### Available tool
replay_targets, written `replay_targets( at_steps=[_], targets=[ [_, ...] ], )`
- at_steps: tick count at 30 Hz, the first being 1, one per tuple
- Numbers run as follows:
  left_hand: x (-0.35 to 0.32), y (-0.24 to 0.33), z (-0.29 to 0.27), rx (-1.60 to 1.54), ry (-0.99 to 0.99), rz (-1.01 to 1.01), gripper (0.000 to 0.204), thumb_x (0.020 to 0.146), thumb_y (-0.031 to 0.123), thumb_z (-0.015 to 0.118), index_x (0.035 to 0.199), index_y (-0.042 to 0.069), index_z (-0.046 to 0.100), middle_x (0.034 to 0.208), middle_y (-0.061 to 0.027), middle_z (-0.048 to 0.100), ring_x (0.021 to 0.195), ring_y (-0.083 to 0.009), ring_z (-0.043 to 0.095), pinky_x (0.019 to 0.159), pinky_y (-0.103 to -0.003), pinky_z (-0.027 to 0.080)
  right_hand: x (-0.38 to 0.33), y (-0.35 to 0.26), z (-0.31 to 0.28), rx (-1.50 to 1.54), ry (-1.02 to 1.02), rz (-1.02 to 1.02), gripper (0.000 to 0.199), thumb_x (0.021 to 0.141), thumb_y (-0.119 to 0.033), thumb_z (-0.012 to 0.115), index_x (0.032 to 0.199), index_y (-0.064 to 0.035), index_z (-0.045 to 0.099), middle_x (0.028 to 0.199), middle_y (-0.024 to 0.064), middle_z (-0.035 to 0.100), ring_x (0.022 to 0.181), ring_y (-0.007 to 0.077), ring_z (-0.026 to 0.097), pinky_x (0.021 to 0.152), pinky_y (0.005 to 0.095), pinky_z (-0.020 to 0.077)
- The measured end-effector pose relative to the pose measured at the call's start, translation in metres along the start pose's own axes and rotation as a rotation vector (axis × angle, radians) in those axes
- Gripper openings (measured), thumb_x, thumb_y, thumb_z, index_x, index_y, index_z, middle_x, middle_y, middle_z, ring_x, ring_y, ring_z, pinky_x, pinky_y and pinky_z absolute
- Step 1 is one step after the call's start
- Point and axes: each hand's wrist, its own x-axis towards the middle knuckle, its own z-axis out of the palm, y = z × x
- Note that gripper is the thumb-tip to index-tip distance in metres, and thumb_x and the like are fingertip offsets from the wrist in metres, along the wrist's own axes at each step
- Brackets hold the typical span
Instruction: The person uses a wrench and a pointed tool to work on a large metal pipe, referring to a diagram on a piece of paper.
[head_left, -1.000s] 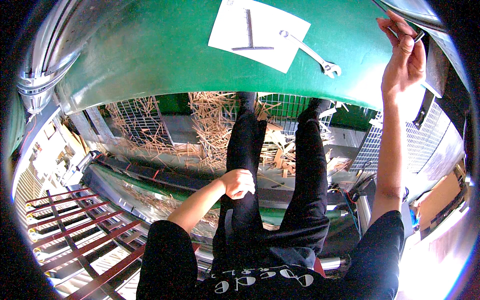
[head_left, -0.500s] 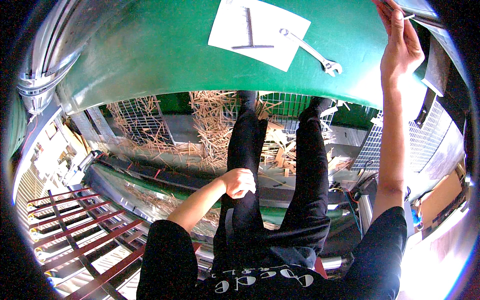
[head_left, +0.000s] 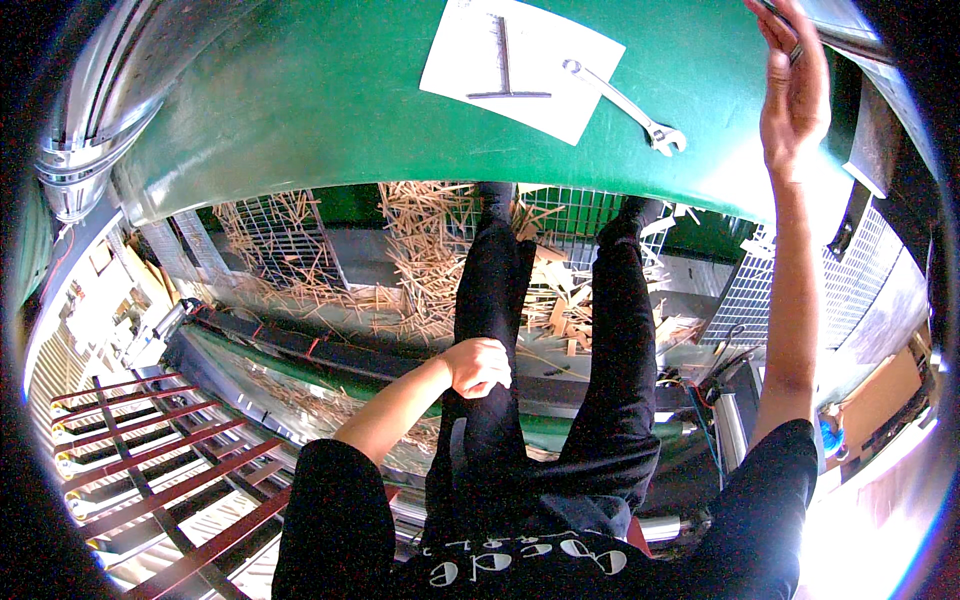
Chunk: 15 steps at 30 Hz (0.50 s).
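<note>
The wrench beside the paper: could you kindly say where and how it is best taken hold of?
The wrench is probably best gripped mid-handle, from the right: that slim, straight stretch lies clear of the paper, which its small end overlaps.

Harsh glare at lower right

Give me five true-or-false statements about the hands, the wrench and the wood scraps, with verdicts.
1. The left hand rests on the left leg. True.
2. The wrench lies partly over the white sheet. True.
3. Both hands rest on the legs. False: the right hand is raised at the upper right.
4. The wrench is in the right hand. False: it lies on the green surface and the sheet.
5. Wood scraps lie near the feet. True.
</note>
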Motion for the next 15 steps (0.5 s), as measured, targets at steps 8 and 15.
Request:
replay_targets(
  at_steps=[8,15],
  targets=[
    [0.003,-0.001,0.003,-0.009,0.036,0.007,0.019,0.071,0.013,0.063,0.088,0.011,0.072,0.093,-0.0056,0.071,0.092,-0.0286,0.066,0.088,-0.042,0.052,0.003,0.014,0.000,0.133,0.034,0.078,0.035,0.109,-0.024,0.051,0.130,0.0017,0.063,0.124,0.0134,0.069,0.113,0.0240,0.068,0.096,0.0360,0.0538],
    [0.003,-0.009,0.022,0.018,0.164,0.072,0.016,0.071,0.013,0.063,0.084,0.011,0.071,0.086,-0.0059,0.069,0.085,-0.0307,0.064,0.082,-0.043,0.050,0.001,-0.014,0.003,-0.060,0.246,0.153,0.026,0.106,-0.017,0.057,0.114,0.0060,0.065,0.107,0.0140,0.069,0.086,0.0186,0.060,0.076,0.0302,0.0468]
  ],
)
